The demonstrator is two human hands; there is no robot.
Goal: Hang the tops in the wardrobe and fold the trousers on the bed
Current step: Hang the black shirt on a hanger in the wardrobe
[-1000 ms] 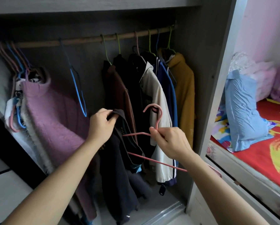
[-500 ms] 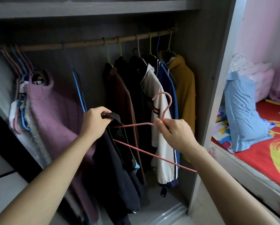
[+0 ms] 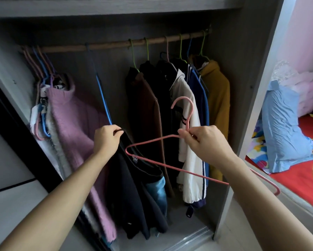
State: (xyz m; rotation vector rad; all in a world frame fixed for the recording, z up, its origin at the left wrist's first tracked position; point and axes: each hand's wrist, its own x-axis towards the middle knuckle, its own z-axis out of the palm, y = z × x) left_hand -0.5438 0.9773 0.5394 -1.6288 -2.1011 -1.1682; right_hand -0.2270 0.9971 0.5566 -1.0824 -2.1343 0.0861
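My left hand (image 3: 105, 139) grips the collar of a black top (image 3: 134, 192) with a blue inner patch, which hangs down in front of the open wardrobe. My right hand (image 3: 201, 142) pinches a pink wire hanger (image 3: 148, 142) at the base of its hook. The hanger's left corner sits at the top's neck opening, while its right end shows past my right forearm. A wooden rail (image 3: 115, 45) runs across the wardrobe above.
On the rail hang a pink sweater (image 3: 76, 120) at the left, an empty blue hanger (image 3: 103, 100), and brown, black, white, blue and mustard tops (image 3: 217, 98) at the right. A bed with a red sheet (image 3: 300, 171) and a blue pillow (image 3: 280, 127) lies to the right.
Both hands have risen a little. The pink hanger has swung so its left corner now reaches the black top's neck opening, with the hook higher up.
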